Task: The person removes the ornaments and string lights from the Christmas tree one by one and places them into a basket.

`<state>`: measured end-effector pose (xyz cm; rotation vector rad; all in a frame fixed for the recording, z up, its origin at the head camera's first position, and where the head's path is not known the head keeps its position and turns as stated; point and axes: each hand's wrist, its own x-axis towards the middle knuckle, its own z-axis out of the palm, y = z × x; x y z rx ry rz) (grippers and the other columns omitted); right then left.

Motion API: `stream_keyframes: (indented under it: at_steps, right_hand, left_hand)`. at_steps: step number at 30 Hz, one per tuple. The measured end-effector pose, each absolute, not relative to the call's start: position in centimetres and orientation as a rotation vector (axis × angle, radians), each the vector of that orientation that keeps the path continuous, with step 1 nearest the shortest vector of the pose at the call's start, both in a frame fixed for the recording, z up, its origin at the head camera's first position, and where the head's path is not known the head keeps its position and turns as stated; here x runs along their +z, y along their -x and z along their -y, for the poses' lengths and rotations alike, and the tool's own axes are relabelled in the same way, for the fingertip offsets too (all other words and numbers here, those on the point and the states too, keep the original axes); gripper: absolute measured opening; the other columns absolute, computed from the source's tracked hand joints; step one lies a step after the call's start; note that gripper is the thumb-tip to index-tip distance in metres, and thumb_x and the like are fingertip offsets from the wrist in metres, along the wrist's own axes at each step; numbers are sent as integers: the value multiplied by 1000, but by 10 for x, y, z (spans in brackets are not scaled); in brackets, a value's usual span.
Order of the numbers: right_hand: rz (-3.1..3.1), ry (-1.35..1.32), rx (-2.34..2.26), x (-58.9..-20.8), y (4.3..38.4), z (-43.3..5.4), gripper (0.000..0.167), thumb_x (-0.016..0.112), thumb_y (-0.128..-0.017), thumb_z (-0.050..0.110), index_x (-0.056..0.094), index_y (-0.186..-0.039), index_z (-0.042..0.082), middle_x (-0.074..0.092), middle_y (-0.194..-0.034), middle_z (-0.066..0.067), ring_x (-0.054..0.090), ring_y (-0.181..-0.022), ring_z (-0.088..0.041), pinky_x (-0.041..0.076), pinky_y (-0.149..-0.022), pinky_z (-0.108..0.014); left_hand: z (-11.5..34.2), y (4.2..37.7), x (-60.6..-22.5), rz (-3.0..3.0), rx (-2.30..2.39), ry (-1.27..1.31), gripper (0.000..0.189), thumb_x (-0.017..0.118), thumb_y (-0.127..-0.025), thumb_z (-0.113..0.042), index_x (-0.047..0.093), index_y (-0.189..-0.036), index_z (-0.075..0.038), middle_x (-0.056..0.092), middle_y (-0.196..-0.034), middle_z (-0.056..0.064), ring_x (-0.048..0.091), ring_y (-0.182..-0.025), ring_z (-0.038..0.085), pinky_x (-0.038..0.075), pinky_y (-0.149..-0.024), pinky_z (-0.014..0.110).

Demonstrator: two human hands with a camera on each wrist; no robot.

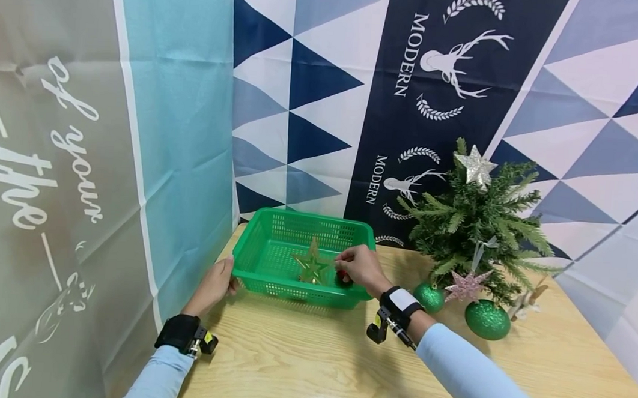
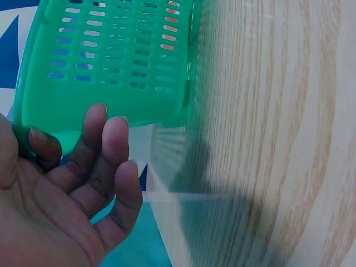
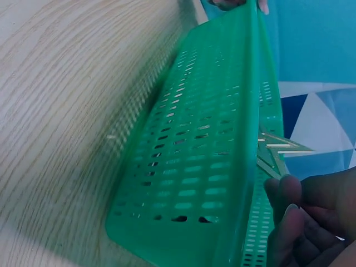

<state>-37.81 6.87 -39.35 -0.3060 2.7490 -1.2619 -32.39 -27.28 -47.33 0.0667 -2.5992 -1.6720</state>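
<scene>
"One gold star [image 1: 311, 263], as I see it; where does it sit against the grip?"

"Just left of the right hand [image 1: 363, 266], inside the green basket [image 1: 293, 285], which is by the far left corner of the desk [image 1: 289, 354]. The star's right-hand point reaches the thumb and fingertips."

"So that hand is pinching it?"

"It looks so: thumb and fingers come together at that point. The fingers partly cover the contact, though, so I can't swear to exactly how they meet on it."

"Which way does the star point?"

"One tip goes up, and the long axis runs from there down toward the basket's floor; it stands upright rather than lying flat. From the right wrist, the top tip shows beyond the basket's near rim."

"And the left hand [image 1: 218, 280]?"

"Gripping the basket at its near left corner, thumb at the rim, the other fingers bent outside the wall, close to the desk's left edge."

"What's that red bit?"

"A small red thing [image 1: 343, 279] just below the right fingers, near the basket's near wall."

"And the tree [image 1: 474, 225]?"

"Near the desk's far right corner, with a silver star [image 1: 476, 166] at the top."
</scene>
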Motion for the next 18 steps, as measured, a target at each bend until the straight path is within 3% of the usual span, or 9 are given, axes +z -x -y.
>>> stream_keyframes:
  at_steps: [8,11,15,18]
  right_hand:
    - [-2752,314,-1287,-400,378,-62,10,68,-91,15,75,-94,10,71,-76,-6,68,-70,-32,50,-50,-28]
    - [-2743,328,-1292,-401,379,-60,11,67,-92,15,75,-96,9,74,-85,-11,68,-71,-35,51,-51,-30]
    - [-2723,331,-1296,-403,384,-56,12,65,-93,14,74,-98,8,74,-96,-16,68,-76,-40,54,-57,-41]
    - [-2725,304,-1285,-406,384,-54,12,64,-94,13,74,-99,8,74,-97,-15,68,-77,-40,55,-63,-47]
  left_hand:
    - [268,318,-464,2601,-1698,-94,52,20,-107,-41,46,-90,1,61,-83,24,59,-67,29,49,-66,36]
    - [269,319,-464,2605,-1698,-83,52,20,-107,-41,46,-89,0,61,-83,25,60,-68,30,49,-66,35]
    - [273,326,-473,2603,-1661,-62,51,20,-107,-43,44,-87,-2,61,-80,20,60,-66,27,49,-65,33]
    - [272,325,-473,2609,-1659,-55,51,20,-107,-44,44,-86,-4,60,-80,18,60,-67,26,49,-66,32]
